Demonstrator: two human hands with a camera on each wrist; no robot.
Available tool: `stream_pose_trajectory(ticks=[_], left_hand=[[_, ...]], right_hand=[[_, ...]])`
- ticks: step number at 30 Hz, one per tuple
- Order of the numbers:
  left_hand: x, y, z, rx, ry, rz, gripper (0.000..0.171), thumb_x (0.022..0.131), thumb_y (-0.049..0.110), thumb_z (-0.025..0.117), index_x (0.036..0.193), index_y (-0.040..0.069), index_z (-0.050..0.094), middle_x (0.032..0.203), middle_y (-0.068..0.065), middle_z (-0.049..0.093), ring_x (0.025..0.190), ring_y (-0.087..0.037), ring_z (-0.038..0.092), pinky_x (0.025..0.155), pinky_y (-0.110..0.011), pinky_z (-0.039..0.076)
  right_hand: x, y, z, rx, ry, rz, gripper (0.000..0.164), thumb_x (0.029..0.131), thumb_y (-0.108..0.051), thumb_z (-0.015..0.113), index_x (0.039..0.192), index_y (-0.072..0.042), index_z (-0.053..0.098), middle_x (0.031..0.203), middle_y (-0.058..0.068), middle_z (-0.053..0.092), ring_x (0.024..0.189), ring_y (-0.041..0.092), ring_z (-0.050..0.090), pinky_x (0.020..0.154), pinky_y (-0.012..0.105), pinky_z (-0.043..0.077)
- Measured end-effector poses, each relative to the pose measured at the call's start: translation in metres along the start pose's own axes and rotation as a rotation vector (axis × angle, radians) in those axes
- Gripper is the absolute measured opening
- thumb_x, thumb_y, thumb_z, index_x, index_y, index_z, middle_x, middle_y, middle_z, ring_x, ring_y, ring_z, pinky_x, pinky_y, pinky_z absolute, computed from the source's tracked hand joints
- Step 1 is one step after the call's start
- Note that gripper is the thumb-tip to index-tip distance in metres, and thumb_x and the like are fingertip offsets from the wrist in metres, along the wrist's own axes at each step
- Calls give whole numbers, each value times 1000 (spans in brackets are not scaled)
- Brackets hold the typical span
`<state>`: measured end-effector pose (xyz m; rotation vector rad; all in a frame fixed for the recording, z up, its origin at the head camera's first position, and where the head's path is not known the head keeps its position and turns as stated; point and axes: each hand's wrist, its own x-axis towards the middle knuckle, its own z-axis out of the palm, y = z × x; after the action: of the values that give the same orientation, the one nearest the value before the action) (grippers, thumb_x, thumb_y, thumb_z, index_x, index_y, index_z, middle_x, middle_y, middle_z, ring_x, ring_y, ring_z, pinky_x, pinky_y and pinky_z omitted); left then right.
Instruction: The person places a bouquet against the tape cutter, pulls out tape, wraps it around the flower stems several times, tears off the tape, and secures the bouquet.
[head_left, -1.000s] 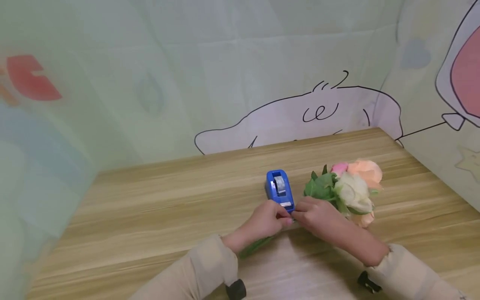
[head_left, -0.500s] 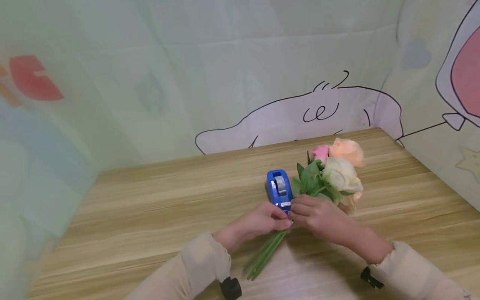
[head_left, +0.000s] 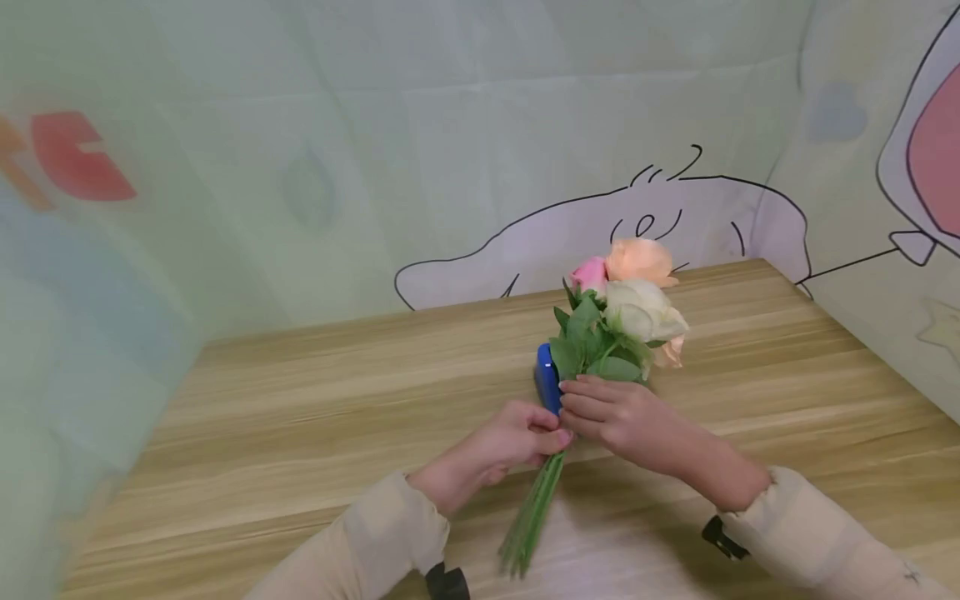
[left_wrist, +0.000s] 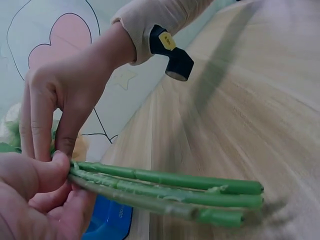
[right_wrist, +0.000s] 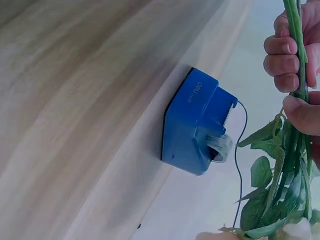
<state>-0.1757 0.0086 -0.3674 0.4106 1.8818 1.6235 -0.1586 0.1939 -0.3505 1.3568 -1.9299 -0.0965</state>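
A bouquet of artificial-looking roses (head_left: 641, 312), white, peach and pink, is held above the table by both hands. Its green stems (head_left: 536, 521) point down towards the near side, flowers away. My left hand (head_left: 517, 437) pinches the stems between thumb and fingers, as the left wrist view also shows. Just above it, my right hand (head_left: 626, 421) grips the stems below the leaves (head_left: 581, 333). Behind the bouquet stands a blue tape dispenser (right_wrist: 192, 127) with a roll of clear tape (right_wrist: 220, 147); leaves and fingers partly hide it in the head view.
The wood-grain table (head_left: 315, 433) reaches back to a pale printed cloth backdrop (head_left: 337, 167), which also hangs along the left and right sides. Black wrist cameras (head_left: 723, 537) hang beneath both sleeves.
The flowers have swung left and away, and now cover much of the tape dispenser. More of the stems shows below the left hand. Both hands have shifted slightly left, still holding the bouquet.
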Motion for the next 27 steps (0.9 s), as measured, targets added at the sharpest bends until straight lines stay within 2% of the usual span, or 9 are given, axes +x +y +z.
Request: stream_pose_trajectory(ticks=[3,7,13,15,18,21,23,25,27], left_hand=[[-4,1,0,-30,28,19,18,89,-5,56,100,-18,57,80,-10,63,66,-7,56,65,-24,51],[-7,3,-1,-59,98,65,18,89,-5,55,102,-18,57,78,-4,61,67,-7,56,67,-25,52],[-6,10,-8,-149,206,116,23,89,-5,55,107,-19,56,83,-6,63,72,-9,59,71,-28,53],[-6,12,-11,-173,254,99,23,90,-2,56,107,-18,56,79,-3,62,69,-7,58,67,-24,52],[-5,14,-16,-183,331,73,24,90,1,58,107,-16,58,76,-1,61,65,-5,55,61,-19,47],[-6,14,-18,-193,392,63,26,89,3,60,109,-14,59,78,-5,63,62,-5,53,57,-17,45],[-7,14,-19,-220,424,63,27,88,3,61,109,-14,58,81,-8,65,62,-6,53,57,-17,45],[-7,14,-20,-242,455,65,28,88,3,62,110,-13,58,86,-14,66,63,-7,54,58,-17,46],[-7,13,-21,-259,482,65,28,87,3,62,110,-12,58,91,-17,66,65,-8,56,61,-18,48]], right_hand=[[4,1,2,-2,28,-8,23,88,1,48,90,0,71,96,9,68,98,24,64,84,33,50],[10,1,5,27,62,19,20,83,2,54,94,1,70,100,11,68,100,26,63,86,34,49],[15,-7,7,267,262,197,30,98,-1,39,98,2,69,100,12,68,96,27,64,86,30,49],[16,-13,8,371,335,351,23,96,-4,47,98,1,69,99,12,69,92,27,65,85,28,49],[18,-23,9,592,370,703,15,85,-2,65,100,2,68,97,13,68,89,26,66,79,25,52],[22,-32,11,864,295,1100,28,78,0,72,105,3,65,97,14,67,89,23,65,76,26,53],[25,-37,14,1045,227,1302,32,81,-5,71,109,6,62,97,16,66,89,23,64,75,29,53],[28,-42,18,1205,150,1428,37,83,-10,70,114,8,58,99,17,65,89,22,64,76,31,53],[31,-47,22,1339,94,1480,41,84,-12,69,115,11,56,100,18,66,87,22,65,75,33,53]])
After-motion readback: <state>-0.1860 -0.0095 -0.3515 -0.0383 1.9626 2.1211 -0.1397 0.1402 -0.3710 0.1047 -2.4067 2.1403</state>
